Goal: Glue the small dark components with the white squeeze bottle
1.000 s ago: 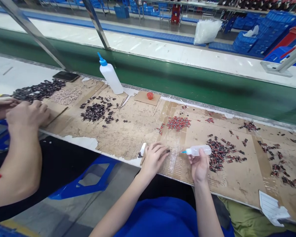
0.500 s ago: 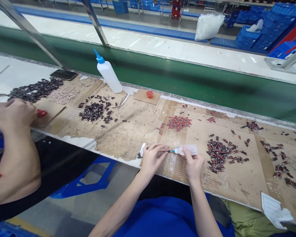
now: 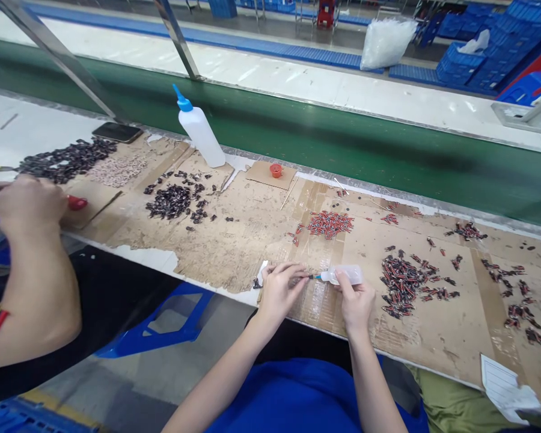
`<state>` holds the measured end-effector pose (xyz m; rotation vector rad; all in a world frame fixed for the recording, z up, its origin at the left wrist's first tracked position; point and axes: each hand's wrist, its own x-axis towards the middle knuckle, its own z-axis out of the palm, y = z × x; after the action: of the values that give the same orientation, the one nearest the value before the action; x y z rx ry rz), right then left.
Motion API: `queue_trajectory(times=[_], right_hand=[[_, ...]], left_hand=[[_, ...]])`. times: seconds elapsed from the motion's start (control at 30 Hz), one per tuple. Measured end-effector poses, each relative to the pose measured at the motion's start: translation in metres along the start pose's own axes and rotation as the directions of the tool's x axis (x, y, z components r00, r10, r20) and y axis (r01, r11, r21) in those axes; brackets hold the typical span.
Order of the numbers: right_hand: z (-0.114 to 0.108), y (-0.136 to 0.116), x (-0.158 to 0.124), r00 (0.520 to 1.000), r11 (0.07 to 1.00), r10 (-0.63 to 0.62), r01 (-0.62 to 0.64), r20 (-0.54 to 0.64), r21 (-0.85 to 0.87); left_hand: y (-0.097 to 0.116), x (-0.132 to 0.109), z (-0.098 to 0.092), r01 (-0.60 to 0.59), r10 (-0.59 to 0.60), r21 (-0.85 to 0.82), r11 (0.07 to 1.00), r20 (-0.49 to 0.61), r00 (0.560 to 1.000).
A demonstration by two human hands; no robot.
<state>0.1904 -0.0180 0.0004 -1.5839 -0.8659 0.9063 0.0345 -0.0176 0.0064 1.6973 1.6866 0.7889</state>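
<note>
My left hand (image 3: 280, 290) is closed in a pinch on a tiny dark part at the near edge of the cardboard-covered bench (image 3: 234, 240). My right hand (image 3: 354, 300) grips a small clear squeeze bottle (image 3: 342, 275), lying sideways with its blue tip touching the part in my left fingers. A pile of red-and-black small parts (image 3: 401, 284) lies just right of my right hand. Another small heap of red parts (image 3: 330, 223) sits further back.
A tall white squeeze bottle with blue nozzle (image 3: 197, 130) stands at the back, an orange cap (image 3: 275, 170) beside it. Dark part piles (image 3: 170, 202) lie left of centre. A co-worker's hand (image 3: 24, 204) works at the far left. A phone (image 3: 117, 132) lies behind.
My right hand brought the small bottle leftward until its tip met the part held in my left hand. The co-worker's hands shifted slightly.
</note>
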Motion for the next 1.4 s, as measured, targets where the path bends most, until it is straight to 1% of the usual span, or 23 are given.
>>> queue_trajectory(times=[0.27, 0.47, 0.6, 0.83, 0.97, 1.03, 1.07, 1.1, 1.13, 1.17, 1.2, 1.23, 1.27, 1.3, 1.33, 1.4], right_hand=[[-0.002, 0.001, 0.001, 0.998, 1.0, -0.023, 0.024, -0.06, 0.009], [-0.002, 0.003, 0.001, 1.0, 1.0, -0.012, 0.012, 0.017, 0.005], [-0.002, 0.004, 0.001, 1.0, 1.0, -0.007, 0.007, 0.029, -0.026], [-0.002, 0.004, 0.0, 1.0, 0.999, -0.027, 0.026, -0.015, -0.04], [-0.006, 0.004, 0.004, 0.994, 0.999, -0.053, 0.054, -0.093, 0.009], [-0.011, 0.0, 0.007, 0.991, 0.997, -0.075, 0.073, -0.115, -0.023], [-0.015, -0.004, 0.009, 0.989, 0.993, -0.092, 0.082, -0.113, -0.085], [-0.02, -0.008, 0.01, 0.989, 0.978, -0.105, 0.084, -0.107, -0.189], [-0.025, -0.014, 0.012, 0.988, 0.942, -0.116, 0.076, -0.104, -0.326], [-0.03, -0.021, 0.013, 0.987, 0.877, -0.125, 0.061, -0.105, -0.477], [-0.034, -0.027, 0.014, 0.985, 0.786, -0.137, 0.042, -0.108, -0.616], [-0.037, -0.034, 0.016, 0.981, 0.696, -0.157, 0.029, -0.112, -0.718], [-0.038, -0.04, 0.017, 0.976, 0.627, -0.188, 0.036, -0.107, -0.778], [-0.037, -0.046, 0.018, 0.968, 0.592, -0.232, 0.067, -0.091, -0.803], [-0.032, -0.05, 0.02, 0.957, 0.584, -0.284, 0.128, -0.054, -0.802], [-0.012, -0.056, 0.025, 0.923, 0.597, -0.375, 0.311, 0.085, -0.74]], left_hand=[[-0.001, 0.0, 0.001, 0.011, -0.011, -0.015, 1.0, 0.002, 1.0], [-0.001, 0.001, 0.001, 0.011, -0.011, -0.013, 1.0, 0.006, 1.0], [-0.001, 0.001, 0.001, 0.0, 0.001, -0.014, 1.0, 0.004, 1.0], [-0.001, 0.001, 0.0, 0.006, -0.006, -0.015, 1.0, 0.018, 1.0], [-0.003, 0.002, 0.003, 0.0, 0.0, -0.012, 1.0, 0.022, 1.0], [-0.005, 0.001, 0.003, -0.023, 0.023, -0.008, 1.0, 0.02, 1.0], [-0.007, 0.001, 0.002, -0.038, 0.038, -0.007, 0.999, 0.016, 0.999], [-0.009, 0.0, 0.001, -0.053, 0.053, -0.007, 0.999, 0.01, 0.999], [-0.011, 0.0, -0.002, -0.065, 0.065, -0.005, 0.998, -0.001, 0.998], [-0.013, -0.001, -0.005, -0.074, 0.074, -0.001, 0.997, -0.016, 0.997], [-0.016, -0.002, -0.01, -0.079, 0.079, 0.005, 0.997, -0.036, 0.996], [-0.018, -0.003, -0.014, -0.081, 0.082, 0.012, 0.997, -0.057, 0.995], [-0.021, -0.003, -0.019, -0.083, 0.084, 0.015, 0.996, -0.079, 0.993], [-0.024, -0.004, -0.025, -0.085, 0.086, 0.014, 0.996, -0.098, 0.991], [-0.026, -0.004, -0.029, -0.088, 0.088, 0.008, 0.996, -0.112, 0.99], [-0.029, -0.005, -0.038, -0.092, 0.09, -0.008, 0.996, -0.127, 0.988]])
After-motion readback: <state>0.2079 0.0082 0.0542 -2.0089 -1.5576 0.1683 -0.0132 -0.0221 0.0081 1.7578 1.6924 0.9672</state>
